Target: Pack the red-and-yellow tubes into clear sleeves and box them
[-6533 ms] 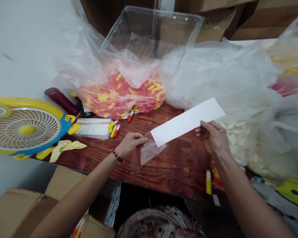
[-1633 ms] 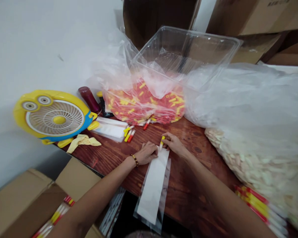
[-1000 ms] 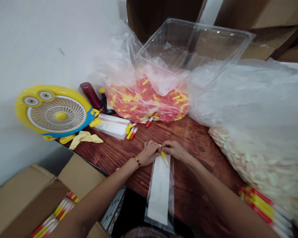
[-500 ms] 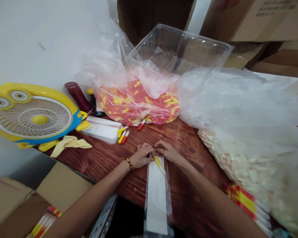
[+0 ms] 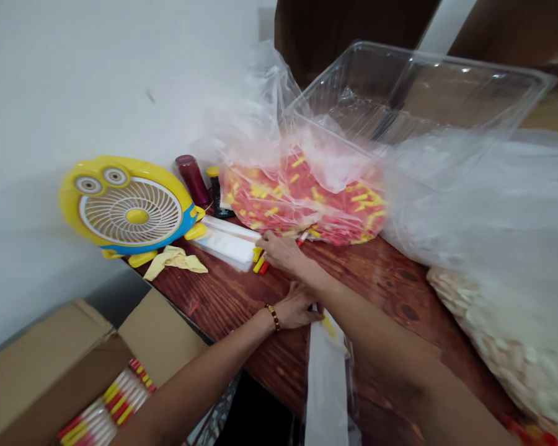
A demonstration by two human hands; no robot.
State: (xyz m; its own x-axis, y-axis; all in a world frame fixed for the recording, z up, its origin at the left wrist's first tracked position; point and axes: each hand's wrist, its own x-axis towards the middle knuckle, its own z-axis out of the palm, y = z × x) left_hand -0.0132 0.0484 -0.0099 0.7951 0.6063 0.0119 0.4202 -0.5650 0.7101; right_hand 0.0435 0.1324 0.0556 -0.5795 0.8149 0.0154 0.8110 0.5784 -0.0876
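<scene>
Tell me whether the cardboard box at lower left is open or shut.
Open: the cardboard box has a flap spread outward, and red and yellow sticks show inside.

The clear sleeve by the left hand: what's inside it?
Through the clear sleeve a white strip shows and, near its far end, a yellow piece. The left hand and right forearm cover part of that end, so what lies there is hidden.

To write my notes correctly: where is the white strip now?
In the head view, the white strip runs down to the bottom edge, just right of the middle; its upper end is at the left hand.
</scene>
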